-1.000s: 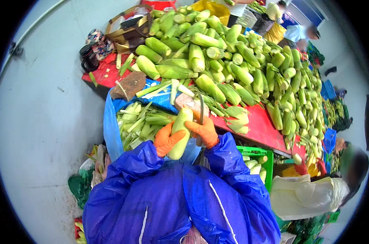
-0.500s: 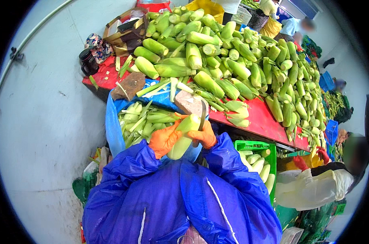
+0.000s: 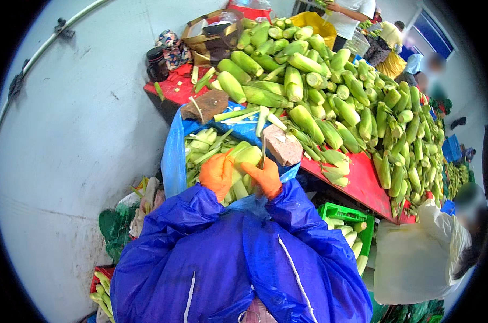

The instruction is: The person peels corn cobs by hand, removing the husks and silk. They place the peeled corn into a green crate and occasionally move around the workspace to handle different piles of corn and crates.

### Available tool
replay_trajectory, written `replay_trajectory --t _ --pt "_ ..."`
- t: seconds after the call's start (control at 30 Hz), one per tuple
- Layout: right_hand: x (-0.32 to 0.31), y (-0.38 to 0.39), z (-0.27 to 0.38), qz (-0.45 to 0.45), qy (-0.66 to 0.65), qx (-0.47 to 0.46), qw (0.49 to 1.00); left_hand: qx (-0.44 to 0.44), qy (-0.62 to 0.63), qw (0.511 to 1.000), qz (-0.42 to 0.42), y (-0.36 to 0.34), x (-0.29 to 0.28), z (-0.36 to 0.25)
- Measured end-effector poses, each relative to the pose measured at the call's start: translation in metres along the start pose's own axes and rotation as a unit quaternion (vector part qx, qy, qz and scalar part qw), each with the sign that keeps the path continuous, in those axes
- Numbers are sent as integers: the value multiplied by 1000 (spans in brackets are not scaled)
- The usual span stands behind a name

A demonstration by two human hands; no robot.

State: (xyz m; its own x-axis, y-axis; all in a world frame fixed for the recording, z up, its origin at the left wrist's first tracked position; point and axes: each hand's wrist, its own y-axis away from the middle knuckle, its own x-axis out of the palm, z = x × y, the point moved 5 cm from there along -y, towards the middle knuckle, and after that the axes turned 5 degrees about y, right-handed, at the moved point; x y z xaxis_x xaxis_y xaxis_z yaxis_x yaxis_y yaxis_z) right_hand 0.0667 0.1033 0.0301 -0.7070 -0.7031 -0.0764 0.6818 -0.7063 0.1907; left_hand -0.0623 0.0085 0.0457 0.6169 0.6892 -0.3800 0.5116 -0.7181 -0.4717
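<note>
The orange-gloved left hand (image 3: pixel 217 175) is curled around a pale green cob (image 3: pixel 248 155), apparently gripping it, though some fingers are hidden. The right hand (image 3: pixel 265 177), gloved alike, is closed on a knife (image 3: pixel 263 144), its thin blade pointing away from the body, just beside the cob's right side. The cob is between the hands, over a blue bag (image 3: pixel 172 159) of husks (image 3: pixel 203 141).

The blade is near both gloves, so a slip on the smooth cob could cut a finger. A loose left grip could drop the cob among husks of much the same green.

Beyond the blade, a stone (image 3: pixel 283 145) sits at the bag's edge; a knock could shift it. Farther out, corn (image 3: pixel 308 64) is heaped on a red bench (image 3: pixel 357 185); a bump could roll some off.
</note>
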Motion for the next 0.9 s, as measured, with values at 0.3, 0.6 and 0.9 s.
replay_trajectory --t 0.3,0.6,0.9 --pt "17 -7 22 -38 -85 -128 987 -306 428 833 -170 10 -26 81" --pt "-41 -20 36 -57 -111 -181 976 -175 72 982 -7 16 -49 119" --pt "-22 -4 42 39 -47 -149 987 81 17 971 224 -30 12 -14"
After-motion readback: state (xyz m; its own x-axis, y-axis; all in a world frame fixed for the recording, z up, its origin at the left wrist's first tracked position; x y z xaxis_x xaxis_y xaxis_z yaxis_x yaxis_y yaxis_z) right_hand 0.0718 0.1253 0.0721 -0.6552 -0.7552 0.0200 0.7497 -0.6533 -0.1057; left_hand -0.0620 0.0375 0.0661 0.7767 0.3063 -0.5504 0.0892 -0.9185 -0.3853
